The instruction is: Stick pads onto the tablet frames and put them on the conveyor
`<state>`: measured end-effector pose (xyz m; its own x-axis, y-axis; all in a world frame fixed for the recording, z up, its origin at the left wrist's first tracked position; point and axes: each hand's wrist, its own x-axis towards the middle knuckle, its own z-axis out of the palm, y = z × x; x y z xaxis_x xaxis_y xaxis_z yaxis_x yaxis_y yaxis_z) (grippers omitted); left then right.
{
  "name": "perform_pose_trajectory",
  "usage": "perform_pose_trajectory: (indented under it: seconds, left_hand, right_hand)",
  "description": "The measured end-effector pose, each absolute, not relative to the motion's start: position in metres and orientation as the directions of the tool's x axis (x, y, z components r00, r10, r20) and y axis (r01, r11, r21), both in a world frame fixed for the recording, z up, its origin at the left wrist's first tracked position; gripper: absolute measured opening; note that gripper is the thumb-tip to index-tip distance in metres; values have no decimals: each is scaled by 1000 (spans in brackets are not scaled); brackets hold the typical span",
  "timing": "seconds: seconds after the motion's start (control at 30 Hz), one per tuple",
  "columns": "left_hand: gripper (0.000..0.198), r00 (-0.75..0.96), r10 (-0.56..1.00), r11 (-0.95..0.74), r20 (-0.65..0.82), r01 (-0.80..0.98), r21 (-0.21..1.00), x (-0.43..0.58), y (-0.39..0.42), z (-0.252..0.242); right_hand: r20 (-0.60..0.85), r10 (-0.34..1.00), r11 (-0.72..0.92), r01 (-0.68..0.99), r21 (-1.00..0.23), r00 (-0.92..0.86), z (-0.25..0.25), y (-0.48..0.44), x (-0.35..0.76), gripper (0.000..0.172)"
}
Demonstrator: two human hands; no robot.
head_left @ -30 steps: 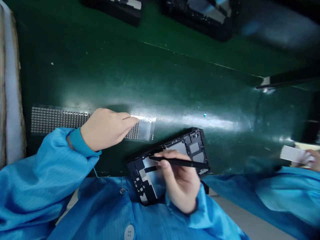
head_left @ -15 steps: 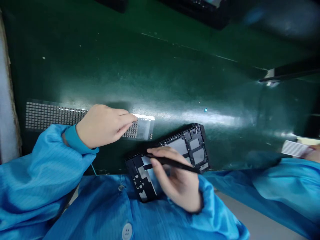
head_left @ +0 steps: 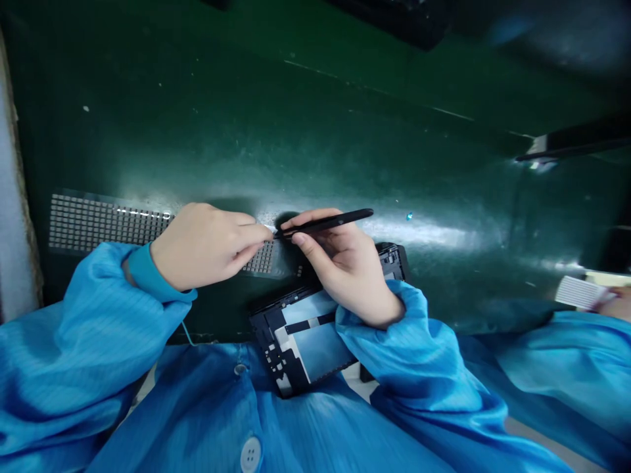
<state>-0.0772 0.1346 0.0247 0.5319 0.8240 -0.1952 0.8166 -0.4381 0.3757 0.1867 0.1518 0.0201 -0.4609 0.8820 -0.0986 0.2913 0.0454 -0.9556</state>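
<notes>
Nearby, a black rectangular electronics housing (head_left: 320, 355) overhangs the green tabletop (head_left: 320, 157); a blue sleeve (head_left: 428, 355) nudging it could tip it. Beyond, the right hand (head_left: 352, 269) pinches a slim black tool (head_left: 340, 221) beside the left hand (head_left: 204, 243), whose fingertips press together over a grey-dotted plastic sheet (head_left: 108, 223).

No txt, nos., labels, brands or signs legible anywhere in view.
</notes>
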Motion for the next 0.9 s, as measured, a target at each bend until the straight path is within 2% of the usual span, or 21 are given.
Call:
perform_pose_trajectory:
  seconds: [0.27, 0.37, 0.47, 0.57, 0.7, 0.9]
  left_hand:
    - [43, 522, 828, -433, -205, 827, 358, -76, 135, 25]
    - [43, 513, 837, -422, -193, 828, 369, -78, 134, 24]
    - [42, 516, 838, -416, -175, 813, 407, -80, 134, 21]
    - [42, 517, 842, -412, -157, 802, 432, -80, 133, 17]
    - [43, 511, 853, -425, -109, 800, 423, -80, 132, 16]
    - [44, 519, 851, -444, -74, 789, 425, -81, 131, 19]
  right_hand:
    - [-52, 864, 157, 366, -917, -501, 23, 162, 184, 9]
    - [-37, 907, 109, 317, -942, -420, 37, 143, 190, 8]
    - [34, 967, 98, 248, -964, -252, 46, 99, 202, 14]
    - [130, 977, 171, 255, -952, -169, 39, 57, 211, 21]
    - [210, 963, 253, 296, -921, -171, 22, 42, 211, 33]
    - [235, 941, 314, 368, -875, -243, 22, 48, 208, 41]
